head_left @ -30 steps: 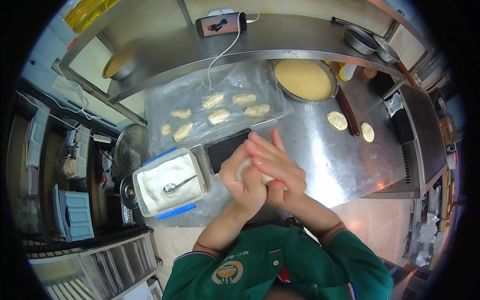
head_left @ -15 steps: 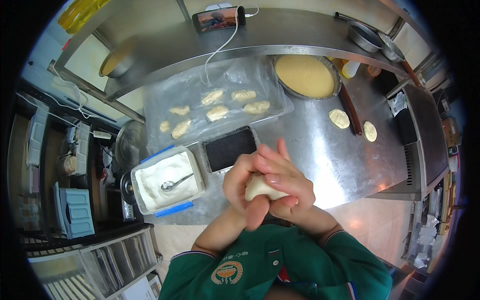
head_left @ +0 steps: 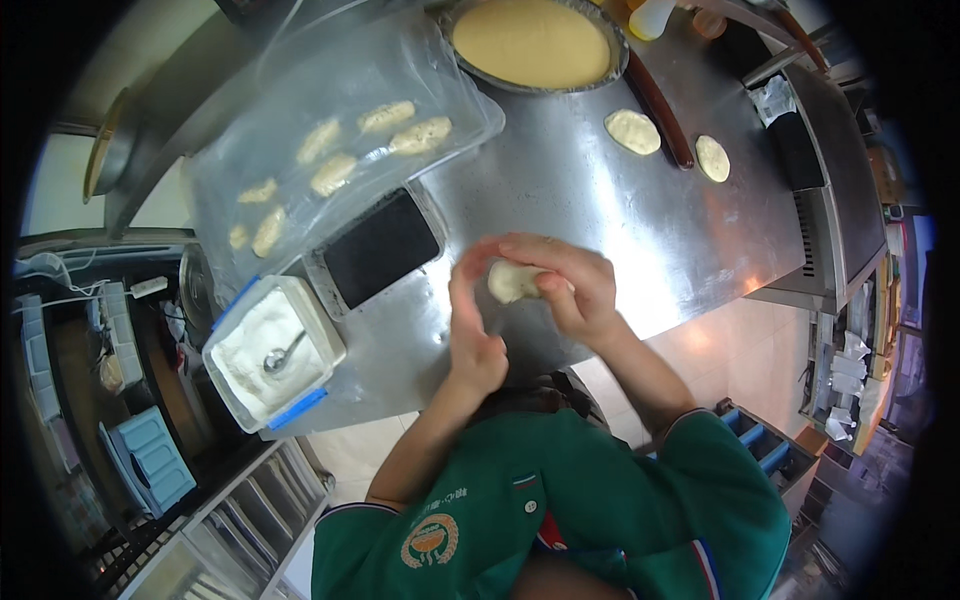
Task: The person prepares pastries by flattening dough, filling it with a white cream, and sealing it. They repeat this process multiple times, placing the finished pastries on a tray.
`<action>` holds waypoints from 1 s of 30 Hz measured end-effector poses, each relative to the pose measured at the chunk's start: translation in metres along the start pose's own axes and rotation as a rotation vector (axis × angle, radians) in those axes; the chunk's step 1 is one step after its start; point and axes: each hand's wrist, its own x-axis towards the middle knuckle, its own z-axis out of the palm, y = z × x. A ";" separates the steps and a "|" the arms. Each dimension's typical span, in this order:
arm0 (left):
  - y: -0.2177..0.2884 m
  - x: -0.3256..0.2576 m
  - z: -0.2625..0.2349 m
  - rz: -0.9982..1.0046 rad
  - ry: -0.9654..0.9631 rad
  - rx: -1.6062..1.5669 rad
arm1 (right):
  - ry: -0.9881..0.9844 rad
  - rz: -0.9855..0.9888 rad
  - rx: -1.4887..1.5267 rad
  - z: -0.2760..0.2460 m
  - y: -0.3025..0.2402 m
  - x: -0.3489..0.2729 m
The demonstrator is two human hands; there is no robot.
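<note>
A pale lump of dough (head_left: 512, 281) sits between my two hands, above the steel counter (head_left: 560, 190). My right hand (head_left: 575, 285) curls over it from the right, fingers wrapped around its top. My left hand (head_left: 472, 325) presses against its left side with the thumb raised. Both forearms come up from my green top at the lower edge.
A black scale (head_left: 380, 249) lies left of the hands. A white tub of flour with a spoon (head_left: 272, 353) stands at the counter's left end. Several dough pieces rest on clear plastic (head_left: 330, 150). A round pan of batter (head_left: 530, 42) and two flat discs (head_left: 633, 131) lie farther back.
The view has shifted, so the counter sits higher and tilted in the picture. My hands, pressed together before, now cup the dough with the left thumb lifted off it.
</note>
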 end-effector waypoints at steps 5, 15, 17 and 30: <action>-0.060 -0.024 -0.010 -0.219 -0.181 0.497 | -0.382 0.072 -0.628 -0.030 0.105 -0.046; -0.111 0.011 0.018 -0.132 -0.665 0.584 | -0.306 0.381 -0.411 -0.043 0.112 -0.087; -0.106 0.013 0.026 -0.038 -0.545 0.614 | -0.242 0.374 -0.467 -0.044 0.110 -0.088; -0.117 0.019 0.014 -0.005 -0.462 0.709 | -0.260 0.074 -0.654 -0.026 0.130 -0.055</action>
